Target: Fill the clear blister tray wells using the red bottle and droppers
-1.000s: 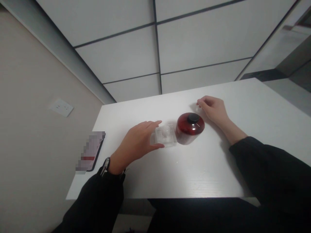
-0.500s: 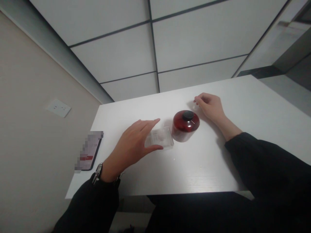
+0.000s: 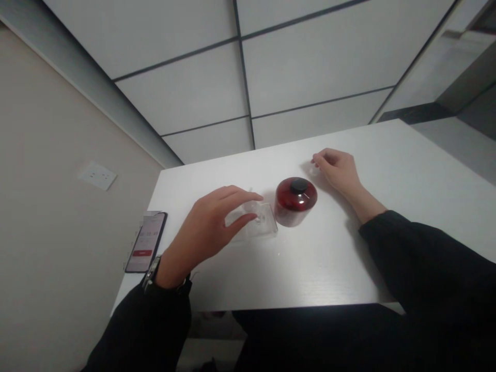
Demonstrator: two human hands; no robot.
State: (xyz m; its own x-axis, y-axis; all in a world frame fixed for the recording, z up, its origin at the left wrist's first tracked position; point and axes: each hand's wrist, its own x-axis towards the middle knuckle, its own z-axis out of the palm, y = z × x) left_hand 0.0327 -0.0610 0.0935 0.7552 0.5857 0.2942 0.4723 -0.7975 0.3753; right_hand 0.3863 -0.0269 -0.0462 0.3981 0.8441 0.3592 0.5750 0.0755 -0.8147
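A clear, shallow rectangular box (image 3: 267, 225) lies on the white table. Over its left part is my left hand (image 3: 213, 222), thumb and fingers apart in a curve; a small transparent shape shows near the fingertips, too faint to make out. Just right of the box stands a dark red, see-through round jar (image 3: 296, 202) with a black knob on top. Behind and to the right of the jar rests my right hand (image 3: 336, 166), fingers curled together near a small clear item on the table. What those fingers hold, if anything, is too small to tell.
A phone (image 3: 146, 243) with a lit screen lies at the left edge of the white table (image 3: 302, 274), close to my left wrist. Beyond the table's back edge stand white panels (image 3: 209, 88). A wall with a socket (image 3: 97, 175) rises on the left.
My left hand's thumb and fingers have drawn closer together over the clear box. My right hand has hardly moved, and the jar stands in the same place.
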